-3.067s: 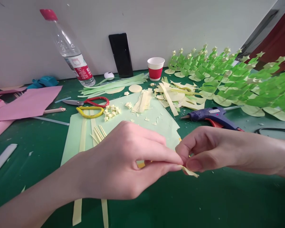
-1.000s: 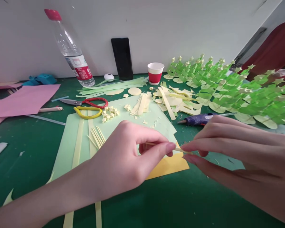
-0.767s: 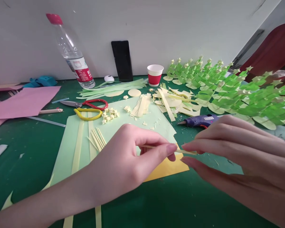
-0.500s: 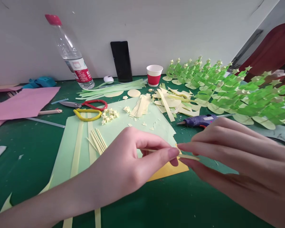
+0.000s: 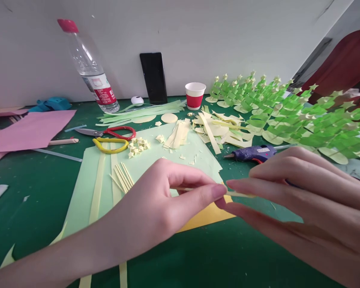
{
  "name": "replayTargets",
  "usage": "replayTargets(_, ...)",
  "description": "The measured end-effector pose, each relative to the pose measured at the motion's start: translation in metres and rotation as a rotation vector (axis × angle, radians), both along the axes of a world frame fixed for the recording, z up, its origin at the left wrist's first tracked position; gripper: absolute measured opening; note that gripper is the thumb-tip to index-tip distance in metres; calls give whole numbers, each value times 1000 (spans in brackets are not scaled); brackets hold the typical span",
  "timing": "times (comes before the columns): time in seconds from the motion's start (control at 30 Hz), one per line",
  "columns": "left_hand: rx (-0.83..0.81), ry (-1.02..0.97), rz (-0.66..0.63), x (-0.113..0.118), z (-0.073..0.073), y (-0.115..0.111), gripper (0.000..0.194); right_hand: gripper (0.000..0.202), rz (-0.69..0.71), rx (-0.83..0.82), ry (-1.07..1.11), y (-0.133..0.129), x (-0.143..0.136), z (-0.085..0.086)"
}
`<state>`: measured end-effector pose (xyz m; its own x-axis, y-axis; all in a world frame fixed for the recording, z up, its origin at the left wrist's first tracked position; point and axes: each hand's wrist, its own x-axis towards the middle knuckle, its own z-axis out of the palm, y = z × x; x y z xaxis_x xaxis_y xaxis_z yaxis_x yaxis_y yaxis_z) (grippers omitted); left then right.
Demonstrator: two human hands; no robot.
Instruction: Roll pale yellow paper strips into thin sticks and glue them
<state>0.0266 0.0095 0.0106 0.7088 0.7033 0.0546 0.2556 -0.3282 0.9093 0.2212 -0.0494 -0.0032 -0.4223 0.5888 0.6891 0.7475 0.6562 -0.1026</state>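
Note:
My left hand point(image 5: 171, 208) is closed, pinching a narrow pale yellow paper strip point(image 5: 240, 195) between thumb and fingers. Part of the strip shows behind the left thumb, and its free end points right. At that end my right hand point(image 5: 306, 204) has its index finger above and thumb below the strip, their tips touching it close to the left fingertips. Below the hands lies an orange-yellow sheet point(image 5: 208, 216). Several thin rolled paper sticks point(image 5: 123, 178) rest on a light green sheet point(image 5: 156, 160), left of my left hand, near small folded paper stars point(image 5: 138, 147).
Scissors point(image 5: 112, 146) with red and yellow handles lie at left. A glue gun point(image 5: 252, 153) sits beyond my right hand, before green paper plants point(image 5: 288, 108). Paper scraps point(image 5: 225, 126), a paper cup point(image 5: 195, 96), a phone point(image 5: 153, 78) and a bottle point(image 5: 97, 76) stand farther back.
My left hand has shifted slightly left with the paper strip. The right hand's fingertips have come closer to the left fingertips, and its knuckles sit a little further right.

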Motion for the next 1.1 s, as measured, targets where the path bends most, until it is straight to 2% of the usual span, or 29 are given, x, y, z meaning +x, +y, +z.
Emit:
replayTargets(0.13,-39,49,56,0,5,-1,27,11,-56,70,51,0,-2,0)
replayTargets(0.27,-151,138,92,2,9,-3,27,14,-34,-118,184,0,-5,-1)
replayTargets(0.33,-179,130,86,3,9,-3,29,26,20,-146,248,-1,-5,-2)
replayTargets(0.43,-226,115,62,3,7,-3,30,54,140,-117,328,-4,-4,-4)
replayTargets(0.5,-275,99,42,4,5,-4,30,59,187,-170,358,-5,-3,-3)
replayTargets(0.6,-380,69,8,4,3,-5,32,54,203,-224,406,-3,-4,3)
replayTargets(0.73,-511,64,-26,4,2,-5,32,33,181,-222,425,1,-5,7)
replayTargets(0.8,-539,54,-22,5,2,-5,30,22,134,-266,430,1,-5,3)
replayTargets(0.9,-535,23,-4,6,0,-4,29,12,-9,-306,423,-1,-2,-6)
replayTargets(1.0,-514,-11,13,5,-2,-2,30,19,-68,-301,413,0,5,-13)
replayTargets(1.1,-462,-51,46,4,-6,2,31,26,-105,-303,445,7,12,-12)
